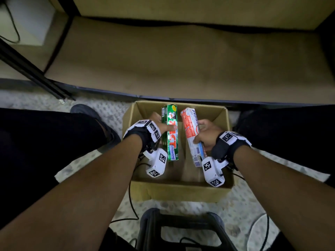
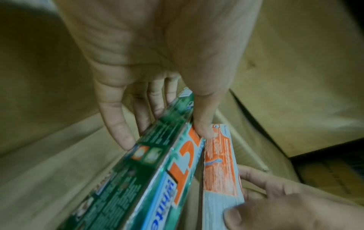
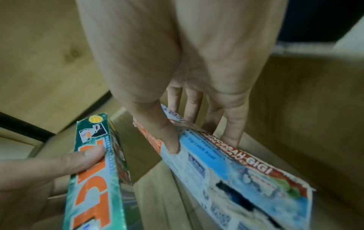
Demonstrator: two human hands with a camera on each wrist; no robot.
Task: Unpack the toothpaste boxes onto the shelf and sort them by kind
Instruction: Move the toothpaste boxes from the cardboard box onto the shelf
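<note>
The tan shelf board (image 1: 181, 57) spans the far side of your view, its dark front edge running just beyond the cardboard carton (image 1: 177, 191) that sits on the speckled floor (image 1: 241, 211) between your legs. A black stool (image 1: 181, 230) stands at the carton's near side, with cables trailing across the floor around it.

Both of your forearms reach into the open carton, each wrist wearing a black strap with white marker blocks. Your left hand (image 1: 159, 126) grips the green toothpaste box (image 1: 170, 134) toward the carton's left wall: the thumb presses its printed front and the fingers (image 2: 116, 124) wrap its back face. The box lies lengthwise, its far end near the carton's far wall.

Your right hand (image 1: 206, 136) grips the white-and-red toothpaste box (image 1: 190, 133) toward the carton's right wall, thumb on one face and fingers (image 3: 234, 124) curled round the opposite side. It runs roughly parallel to the green one, slightly tilted, the two apart with a gap of carton floor between them.
</note>
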